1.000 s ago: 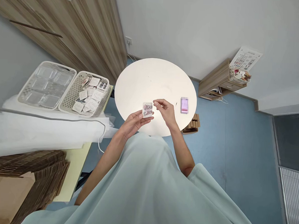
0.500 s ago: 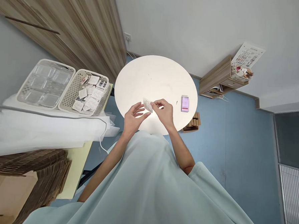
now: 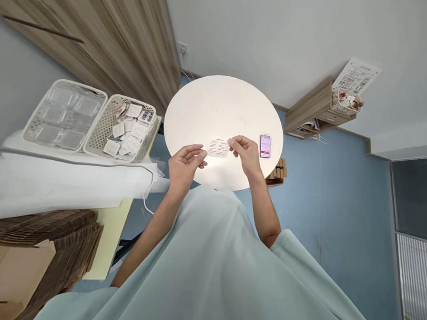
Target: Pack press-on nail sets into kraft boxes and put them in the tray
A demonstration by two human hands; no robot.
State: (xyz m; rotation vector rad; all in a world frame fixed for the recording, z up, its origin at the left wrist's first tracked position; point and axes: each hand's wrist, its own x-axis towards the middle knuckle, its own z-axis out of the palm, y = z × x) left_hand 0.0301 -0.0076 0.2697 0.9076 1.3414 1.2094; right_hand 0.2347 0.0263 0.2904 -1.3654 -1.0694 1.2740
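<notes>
A small white printed card is held up over the round white table, its lines of text facing me. My right hand pinches the card's upper right corner between thumb and fingers. At the lower left edge, my left hand has its thumb and fingertips closed on the card. On the table, to the right of my right hand, lies a phone with a lit pinkish screen.
To the left, a white basket contains several small cards and packets; beside it a basket holds clear plastic boxes. Folded cardboard is stacked at lower left. A low wooden cabinet stands by the wall, and small brown boxes sit beyond the table's right edge.
The card has turned from tilted to nearly level, its printed face toward me. My left hand has closed on its left edge, and my right hand has shifted right.
</notes>
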